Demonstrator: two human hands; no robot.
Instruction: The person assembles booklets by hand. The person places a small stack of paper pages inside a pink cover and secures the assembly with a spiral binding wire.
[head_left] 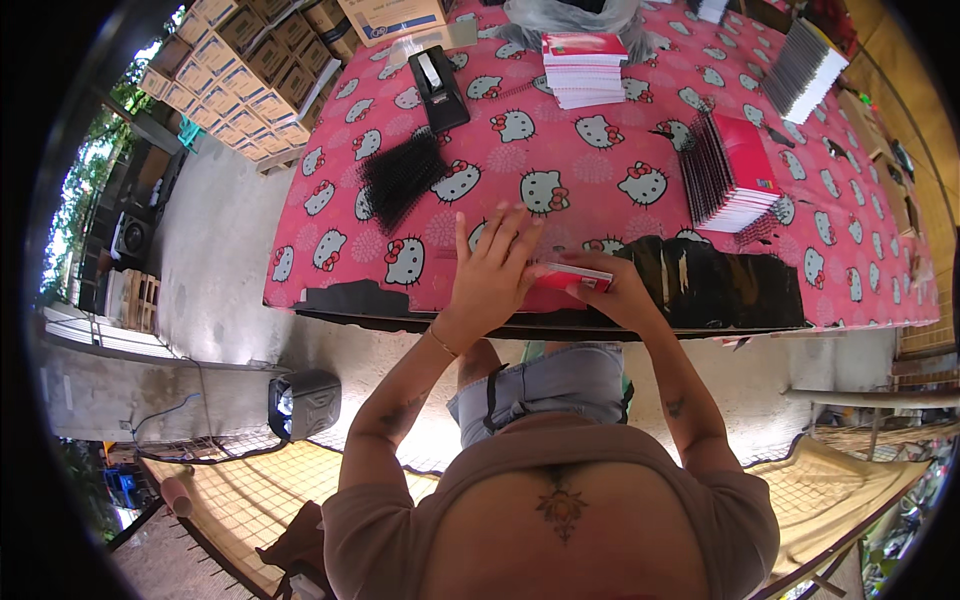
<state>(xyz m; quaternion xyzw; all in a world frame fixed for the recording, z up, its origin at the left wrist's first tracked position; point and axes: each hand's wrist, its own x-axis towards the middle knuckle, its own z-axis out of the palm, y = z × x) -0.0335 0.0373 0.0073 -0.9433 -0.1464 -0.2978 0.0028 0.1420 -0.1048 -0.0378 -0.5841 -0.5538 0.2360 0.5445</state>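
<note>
While the right hand (622, 295) grips a thin red booklet (557, 276) at the near edge of the table, its thumb lies across the near side and its fingers curl behind. Taking the booklet as the middle of the dial, with twelve o'clock straight ahead of the person, the left hand (493, 258) is at nine o'clock. It is released, palm down, with the fingers stretched out and spread toward twelve. Its thumb comes close to the booklet's left end, but I cannot tell whether they touch. A thin bracelet (442, 340) circles the left wrist.

Under both hands spreads a pink tablecloth (580, 212) patterned with white cat faces. At ten o'clock, just beyond the left fingertips, lies a heap of black coils (403, 180). A black tape dispenser (438, 92) sits at eleven, near the heap. Straight up at twelve stands a stack of booklets (585, 82) with a red cover on top, and a clear plastic bag (578, 18) lies behind it. At two o'clock is a row of spiral notebooks (738, 180) with red covers and black coils along one side; a further white-paged bundle (805, 72) stands farther out, between one and two. A worn black patch (710, 288) runs along the table edge at three.

Away from the table, cardboard boxes (240, 85) are piled up at ten, and a dark bin (312, 405) is on the floor at eight.
</note>
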